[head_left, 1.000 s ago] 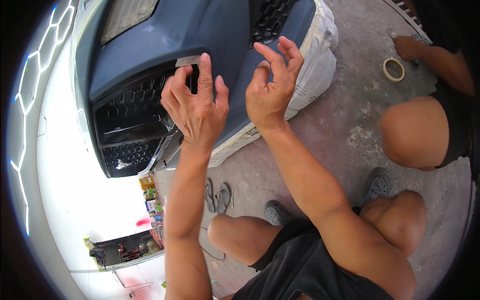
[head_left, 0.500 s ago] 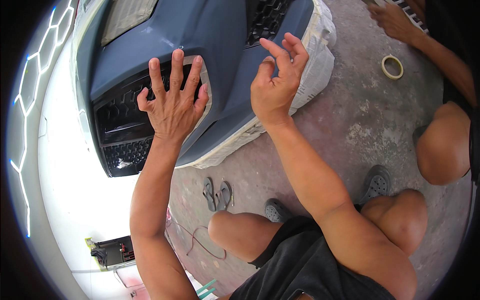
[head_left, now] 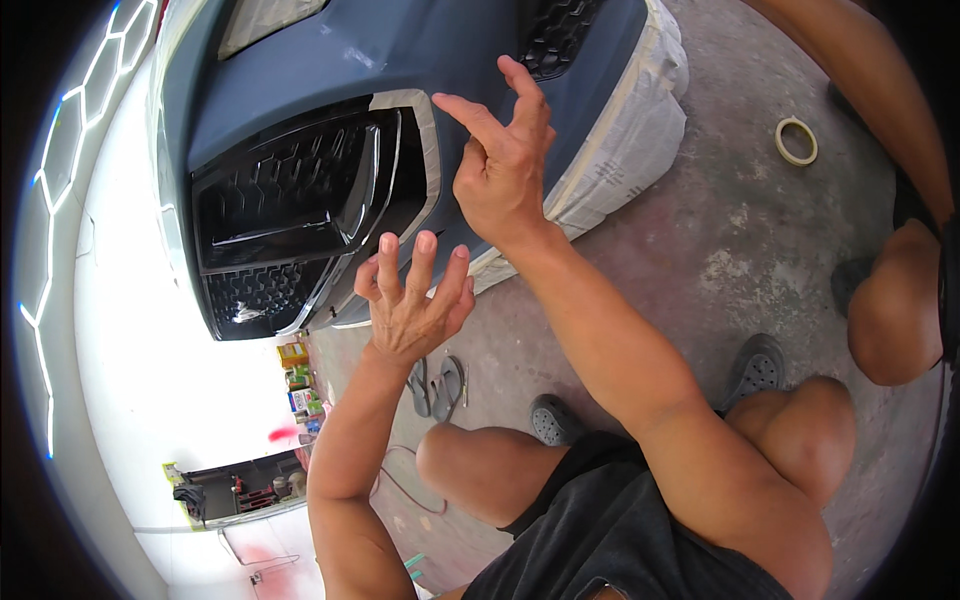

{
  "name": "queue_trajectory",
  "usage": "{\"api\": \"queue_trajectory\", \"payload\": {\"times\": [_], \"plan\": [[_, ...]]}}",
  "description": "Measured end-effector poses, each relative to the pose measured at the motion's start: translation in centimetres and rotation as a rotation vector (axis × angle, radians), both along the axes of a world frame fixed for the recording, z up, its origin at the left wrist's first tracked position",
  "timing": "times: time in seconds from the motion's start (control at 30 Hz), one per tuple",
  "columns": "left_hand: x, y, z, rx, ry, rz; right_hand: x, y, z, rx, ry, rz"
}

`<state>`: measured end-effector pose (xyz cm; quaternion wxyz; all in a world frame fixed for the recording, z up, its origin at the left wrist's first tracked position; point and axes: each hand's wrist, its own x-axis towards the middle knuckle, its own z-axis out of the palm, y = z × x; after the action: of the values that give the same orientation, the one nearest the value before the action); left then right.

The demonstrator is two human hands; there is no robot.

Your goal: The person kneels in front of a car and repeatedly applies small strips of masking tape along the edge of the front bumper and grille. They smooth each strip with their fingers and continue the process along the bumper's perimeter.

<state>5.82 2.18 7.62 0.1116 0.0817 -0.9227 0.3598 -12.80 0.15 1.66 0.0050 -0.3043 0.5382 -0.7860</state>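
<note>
A dull dark-grey car bumper [head_left: 400, 45] fills the upper part of the head view. A glossy black grille [head_left: 280, 195] is set into it, with a pale masking tape strip [head_left: 431, 150] along its upper right edge. My right hand [head_left: 505, 165] is by that strip, its index fingertip at the tape's upper corner. The fingers are apart and no object shows in them. Below the grille's right end hovers my left hand [head_left: 412, 305], fingers spread and bent, holding nothing. Whether either hand touches the bumper, I cannot tell.
White masking paper [head_left: 620, 165] lines the bumper's right edge. A tape roll [head_left: 796, 141] lies on the concrete floor [head_left: 690, 280], near another person's arm [head_left: 860, 70] and knee [head_left: 893, 310]. Grey flip-flops [head_left: 447, 387] and a red hose [head_left: 415, 490] are below. Small boxes [head_left: 298, 378] stand left.
My left hand has come off the grille front, down and to the right, uncovering grille and tape. My right hand has moved left to the tape strip. The other person's arm has shifted.
</note>
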Motion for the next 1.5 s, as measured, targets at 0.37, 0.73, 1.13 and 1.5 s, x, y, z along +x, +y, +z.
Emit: {"api": "queue_trajectory", "payload": {"times": [0.37, 0.73, 1.13, 1.5], "plan": [[3.7, 1.6, -2.5, 0.075, 0.020, 0.192, 0.9, -0.9, 0.8, 0.014, 0.028, 0.015], [5.4, 2.0, -4.9, 0.299, 0.227, 0.300, 0.5, 1.9, -1.6, 0.042, -0.010, 0.075], [25.3, 3.4, -11.2, 1.262, 0.170, 0.841, 9.4, 18.2, -29.3, 0.866, 0.580, 0.863], [42.5, 14.2, -28.4, 0.935, 0.565, 1.721, 14.9, 9.9, -22.3, 0.706, 1.117, 1.040]]}}
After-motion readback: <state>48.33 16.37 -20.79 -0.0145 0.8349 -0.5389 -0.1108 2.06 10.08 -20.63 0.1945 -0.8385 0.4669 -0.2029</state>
